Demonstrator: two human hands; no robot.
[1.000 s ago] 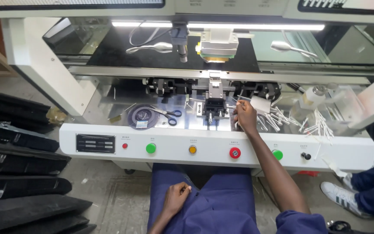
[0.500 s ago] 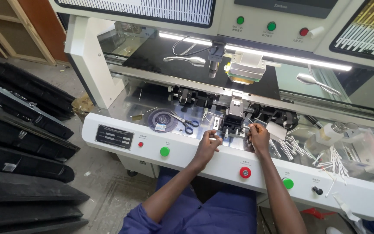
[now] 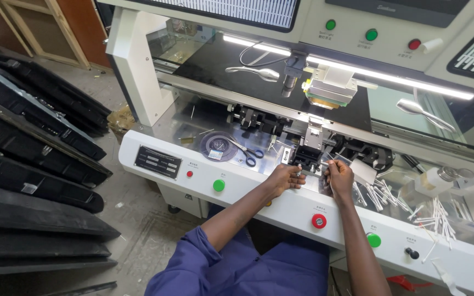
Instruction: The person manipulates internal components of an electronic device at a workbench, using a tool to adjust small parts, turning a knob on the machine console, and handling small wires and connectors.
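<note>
Working at the white bench-top machine (image 3: 154, 145), the person has both hands up on its metal deck, where half a second ago the left hand was only arriving and a second ago it lay in the lap. That shift suggests two-handed work at the black clamp fixture (image 3: 308, 151) has begun. The left hand (image 3: 285, 178) sits just in front of the fixture, fingers curled and pinched narrow around something too small to make out. The right hand (image 3: 340, 176) is just right of the fixture, likewise pinched; a thin pale strip (image 3: 315, 171) seems to run between the two hands, touching both, directly below the fixture. Left of the fixture lie blue-handled scissors (image 3: 248, 153) and a round dark tape roll (image 3: 219, 146). Well right of it, white cotton swabs (image 3: 434, 214) are scattered. A red round button (image 3: 319, 221) sits below the fixture on the front panel.
</note>
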